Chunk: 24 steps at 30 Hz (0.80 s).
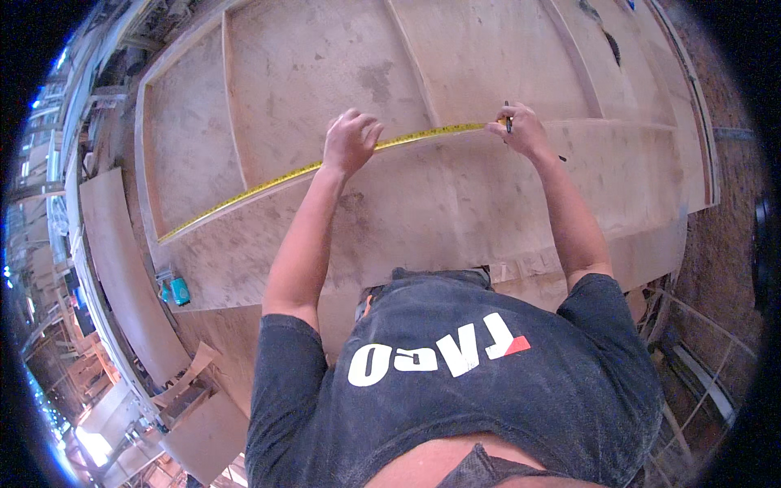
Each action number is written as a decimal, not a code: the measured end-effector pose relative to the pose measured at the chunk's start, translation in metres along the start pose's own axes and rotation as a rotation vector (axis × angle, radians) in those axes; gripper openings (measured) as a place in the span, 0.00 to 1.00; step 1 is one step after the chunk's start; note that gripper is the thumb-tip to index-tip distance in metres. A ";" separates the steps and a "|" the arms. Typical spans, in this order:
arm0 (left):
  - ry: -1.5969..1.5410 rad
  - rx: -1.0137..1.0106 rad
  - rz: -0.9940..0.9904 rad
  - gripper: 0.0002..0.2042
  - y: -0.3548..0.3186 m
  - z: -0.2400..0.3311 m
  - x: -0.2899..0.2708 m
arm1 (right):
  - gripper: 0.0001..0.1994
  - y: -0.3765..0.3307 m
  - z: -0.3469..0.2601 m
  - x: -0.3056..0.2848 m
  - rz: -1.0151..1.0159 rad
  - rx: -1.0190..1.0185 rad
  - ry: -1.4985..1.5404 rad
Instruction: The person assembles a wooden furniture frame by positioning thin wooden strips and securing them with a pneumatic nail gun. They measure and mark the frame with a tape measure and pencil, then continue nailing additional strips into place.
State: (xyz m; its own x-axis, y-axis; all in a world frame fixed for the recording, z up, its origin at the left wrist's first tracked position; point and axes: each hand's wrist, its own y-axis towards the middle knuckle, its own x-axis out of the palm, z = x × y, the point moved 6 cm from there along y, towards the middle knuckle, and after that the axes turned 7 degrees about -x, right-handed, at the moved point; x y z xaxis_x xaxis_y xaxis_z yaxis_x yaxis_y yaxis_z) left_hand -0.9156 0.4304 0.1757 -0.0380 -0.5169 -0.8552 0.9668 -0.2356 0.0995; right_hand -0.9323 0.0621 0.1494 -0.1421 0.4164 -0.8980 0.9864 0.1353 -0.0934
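A yellow tape measure (pixel 277 180) is stretched across a wooden panel frame (pixel 230 106), along its near lengthwise strip. Its far-left end lies at the frame's left corner. My right hand (pixel 525 132) is closed on the tape measure's right end, with a black pen-like stick (pixel 508 122) upright between the fingers. The tape's case is mostly hidden by that hand. My left hand (pixel 350 142) is over the middle of the tape, its fingers loosely bent and somewhat apart. The blade passes beneath the wrist; whether the fingertips touch it is unclear.
Thin wooden ribs (pixel 411 61) divide the panel. A small teal object (pixel 179 290) sits at the near left corner. A long board (pixel 130 276) lies along the left, with scrap wood (pixel 191 382) below. A dark gap (pixel 612 49) shows at the far right.
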 end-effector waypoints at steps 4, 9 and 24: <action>-0.001 0.148 -0.115 0.11 0.040 0.052 0.025 | 0.16 0.002 0.000 0.003 0.000 -0.021 0.037; 0.193 -0.079 -0.593 0.09 0.058 0.051 0.065 | 0.15 0.000 0.002 0.009 0.070 -0.034 0.057; -0.026 -0.114 -0.578 0.09 0.049 0.046 0.094 | 0.13 0.003 0.004 0.008 0.049 -0.049 0.042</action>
State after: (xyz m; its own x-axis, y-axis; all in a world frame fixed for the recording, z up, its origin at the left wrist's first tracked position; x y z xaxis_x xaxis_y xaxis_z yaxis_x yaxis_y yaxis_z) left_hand -0.8838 0.3325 0.1240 -0.5713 -0.3513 -0.7418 0.8087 -0.3954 -0.4356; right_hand -0.9306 0.0618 0.1400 -0.0981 0.4607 -0.8821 0.9871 0.1576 -0.0275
